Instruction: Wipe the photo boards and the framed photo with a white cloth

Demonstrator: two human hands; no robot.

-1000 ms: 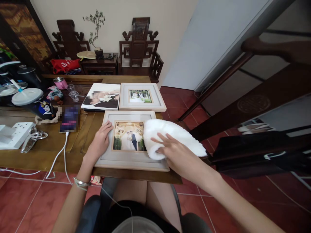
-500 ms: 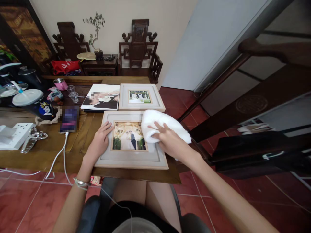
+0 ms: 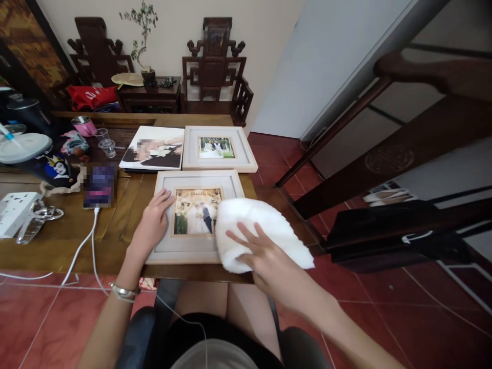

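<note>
A pale wooden picture frame (image 3: 200,177) with a wedding photo lies flat near the table's front edge. My left hand (image 3: 151,220) rests on its left border, fingers stretched out and pressing it. My right hand (image 3: 261,251) grips a fluffy white cloth (image 3: 249,212), fingers spread over the top and thumb tucked into a fold. The cloth lies on the frame's lower right part, hiding that corner, and overhangs the table edge. Behind it sit a second framed photo (image 3: 221,164) and a white photo album (image 3: 165,132).
To the left lie a phone (image 3: 100,184) with a white charging cable (image 3: 93,230), a clear hair claw (image 3: 36,220), a white power strip (image 3: 17,212) and a dark lidded cup (image 3: 57,171). A pink mug (image 3: 84,126) stands farther back. A dark wooden chair (image 3: 353,143) is at the right.
My right hand has slid the cloth down toward me, from the frame's upper right to its lower right corner. My left hand stays on the left border. The view has shifted slightly.
</note>
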